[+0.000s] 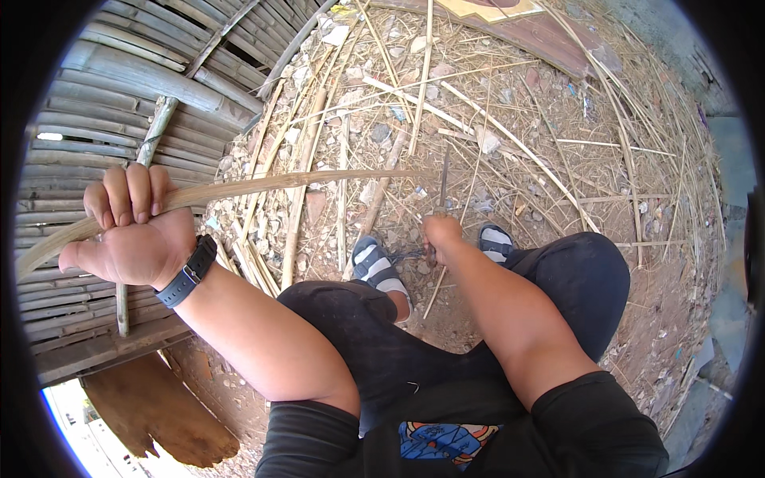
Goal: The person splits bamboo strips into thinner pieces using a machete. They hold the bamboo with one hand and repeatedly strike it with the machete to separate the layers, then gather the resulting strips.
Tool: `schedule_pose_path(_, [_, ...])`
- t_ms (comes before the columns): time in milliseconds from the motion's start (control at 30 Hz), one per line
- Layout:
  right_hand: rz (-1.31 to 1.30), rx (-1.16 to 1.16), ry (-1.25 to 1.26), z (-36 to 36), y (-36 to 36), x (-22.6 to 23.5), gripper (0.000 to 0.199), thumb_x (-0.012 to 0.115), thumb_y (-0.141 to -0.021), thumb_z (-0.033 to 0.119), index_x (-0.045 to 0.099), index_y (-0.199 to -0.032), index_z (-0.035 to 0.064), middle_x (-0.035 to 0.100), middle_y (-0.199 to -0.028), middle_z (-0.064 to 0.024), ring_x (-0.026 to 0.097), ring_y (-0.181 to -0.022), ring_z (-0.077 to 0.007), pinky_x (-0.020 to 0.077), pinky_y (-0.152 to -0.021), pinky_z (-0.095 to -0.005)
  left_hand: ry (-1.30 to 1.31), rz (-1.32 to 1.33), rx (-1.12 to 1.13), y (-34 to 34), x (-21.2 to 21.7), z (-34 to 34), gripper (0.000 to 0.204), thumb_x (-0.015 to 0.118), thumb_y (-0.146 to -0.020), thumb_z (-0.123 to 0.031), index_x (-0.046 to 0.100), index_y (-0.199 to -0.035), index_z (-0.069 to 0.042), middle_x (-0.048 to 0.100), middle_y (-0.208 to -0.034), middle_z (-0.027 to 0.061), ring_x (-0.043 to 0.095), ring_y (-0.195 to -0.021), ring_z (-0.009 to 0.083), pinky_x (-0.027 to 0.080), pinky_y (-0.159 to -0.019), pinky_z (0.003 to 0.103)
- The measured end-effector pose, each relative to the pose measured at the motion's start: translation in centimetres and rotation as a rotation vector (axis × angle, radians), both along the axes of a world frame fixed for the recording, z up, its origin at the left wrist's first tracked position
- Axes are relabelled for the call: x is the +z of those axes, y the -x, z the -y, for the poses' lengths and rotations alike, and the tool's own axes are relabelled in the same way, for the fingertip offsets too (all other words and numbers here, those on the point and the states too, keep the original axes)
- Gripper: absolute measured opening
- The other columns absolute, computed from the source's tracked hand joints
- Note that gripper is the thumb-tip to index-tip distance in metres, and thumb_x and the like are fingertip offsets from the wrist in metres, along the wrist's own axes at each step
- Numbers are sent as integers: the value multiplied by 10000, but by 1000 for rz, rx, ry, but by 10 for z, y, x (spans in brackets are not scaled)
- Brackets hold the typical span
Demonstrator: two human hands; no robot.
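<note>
My left hand (134, 215), a dark watch on its wrist, is closed on a long pale bamboo strip (263, 184). The strip curves from beyond the hand at the far left to the middle of the view. My right hand (441, 236) grips the handle of a knife (445, 179) between my knees. The narrow dark blade points away from me. The strip's thin far end reaches close to the blade; whether they touch I cannot tell.
A bamboo slat wall (88, 151) rises on the left. Bamboo strips (526, 151), straw and stones litter the ground. A brown board (550, 40) lies at the far right, a ragged brown sheet (159, 410) at the lower left. My sandalled feet (374, 267) are near the knife.
</note>
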State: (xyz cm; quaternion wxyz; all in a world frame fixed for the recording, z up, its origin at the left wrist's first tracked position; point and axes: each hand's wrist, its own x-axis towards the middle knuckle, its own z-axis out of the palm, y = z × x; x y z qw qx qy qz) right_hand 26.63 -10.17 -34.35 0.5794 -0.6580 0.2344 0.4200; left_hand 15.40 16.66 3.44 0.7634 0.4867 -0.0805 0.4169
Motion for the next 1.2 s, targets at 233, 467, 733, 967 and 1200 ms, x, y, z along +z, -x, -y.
schedule_pose_path(233, [175, -231, -363, -29, -66, 178, 83, 613, -871, 65, 555, -904, 18, 530, -696, -48, 514, -559, -128, 440, -479, -285, -50, 0, -22, -16, 10, 44, 825, 256, -751, -986, 346, -617, -177, 302, -576, -40, 249, -496, 99, 201, -492, 249])
schedule_pose_path(467, [660, -60, -410, 49, -108, 292, 115, 628, -873, 57, 519, -905, 64, 534, -706, -11, 508, -575, -92, 444, -515, -265, -166, 80, 73, 6, 63, 112, 789, 416, -722, -977, 362, -645, -193, 330, -594, -44, 283, -502, 93, 222, -511, 250])
schedule_pose_path(733, [604, -295, -576, 102, -141, 306, 96, 617, -900, 67, 522, -884, 66, 509, -703, 5, 480, -574, -100, 443, -551, -277, -498, -191, 508, 49, 173, 132, 563, 363, -1013, -595, 352, -671, -147, 309, -594, -15, 272, -502, 103, 230, -503, 264])
schedule_pose_path(967, [560, -388, -680, 117, -154, 307, 87, 598, -929, 102, 525, -887, 78, 500, -707, 11, 481, -609, -106, 448, -572, -302, -372, -786, 864, 65, 126, 74, 624, 312, -1026, -685, 333, -675, -169, 280, -589, -65, 238, -465, 66, 196, -423, 258])
schedule_pose_path(1200, [512, -350, -662, 112, -157, 291, 118, 605, -923, 100, 498, -873, 93, 496, -685, 16, 475, -582, -105, 440, -554, -291, -164, -1266, 967, 162, -17, 10, 727, 348, -932, -816, 353, -613, -163, 309, -566, -50, 281, -466, 76, 194, -440, 270])
